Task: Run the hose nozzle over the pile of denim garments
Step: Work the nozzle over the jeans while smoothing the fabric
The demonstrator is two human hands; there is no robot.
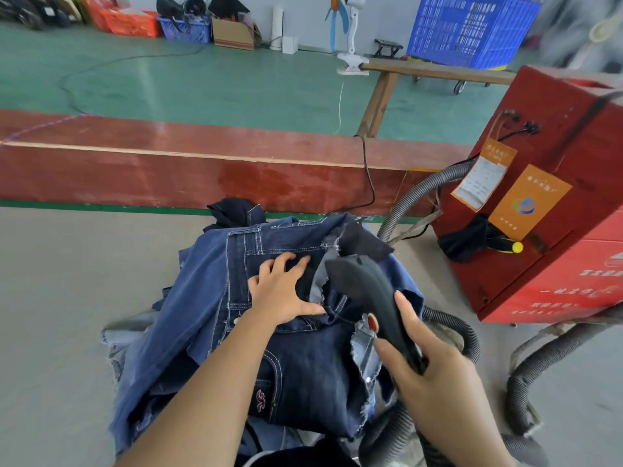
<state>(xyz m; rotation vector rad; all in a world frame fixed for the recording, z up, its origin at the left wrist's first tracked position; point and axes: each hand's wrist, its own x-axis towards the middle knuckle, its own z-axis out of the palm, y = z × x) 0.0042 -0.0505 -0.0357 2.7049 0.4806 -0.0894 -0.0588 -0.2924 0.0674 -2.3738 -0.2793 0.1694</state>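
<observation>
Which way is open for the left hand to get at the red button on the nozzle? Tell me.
Probably yes, straight across: the left hand lies flat on the denim pile, and the red button shows uncovered on the nozzle, just ahead of the right hand.

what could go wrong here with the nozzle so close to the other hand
The left hand lies flat on the denim pile, right beside the nozzle held in the right hand, so the head could run onto its fingers. The grey corrugated hose loops close by the pile and might snag or drag garments.

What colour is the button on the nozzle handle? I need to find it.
Red, on the black nozzle; head view.
</observation>
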